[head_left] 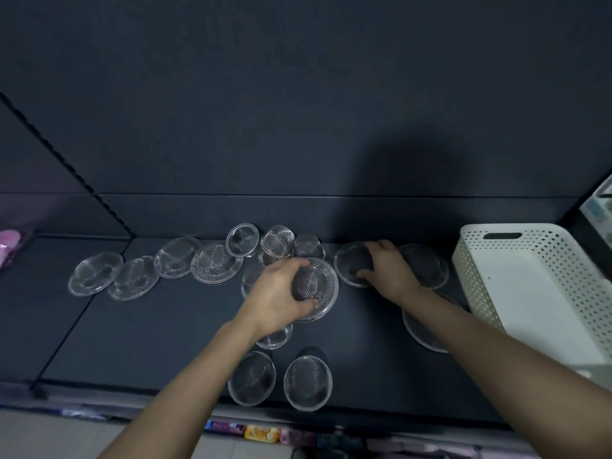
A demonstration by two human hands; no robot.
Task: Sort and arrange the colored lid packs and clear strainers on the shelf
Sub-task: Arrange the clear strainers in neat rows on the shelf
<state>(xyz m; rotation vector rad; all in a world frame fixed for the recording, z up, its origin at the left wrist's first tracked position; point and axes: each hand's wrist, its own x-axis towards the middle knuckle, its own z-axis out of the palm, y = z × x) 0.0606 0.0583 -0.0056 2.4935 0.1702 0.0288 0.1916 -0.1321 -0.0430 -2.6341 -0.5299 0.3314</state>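
Shelf [159,326] is being viewed from above, with clear strainers lying scattered over its dark deck. Left hand [275,293] is being held over mid-shelf, its fingers curled round the mesh dome of a strainer [323,283] and the thumb on the near side. This strainer is being held low with the rim slightly tilted; contact with the deck cannot be resolved. Right hand [389,270] is being held just to the right, fingers and thumb curled over the edge of a second strainer [347,265] lying near the back wall. A row [132,278] of four overlapping strainers is being noted at the left, a front pair [252,379] by the shelf lip, a pink pack [8,245] at the far left edge and a white basket [530,293] at the right. Handling, as judged: the pieces are being taken as light, thin and stiff, smooth and so slippery at the rim, with mesh liable to dent. Hold is best being taken lightly at the rim or across the dome. Orientation: the gripped strainer is being presented dome toward the camera, rim down. The outline is judged round, so no long axis is being assigned; the oval look is being put down to the wide lens.
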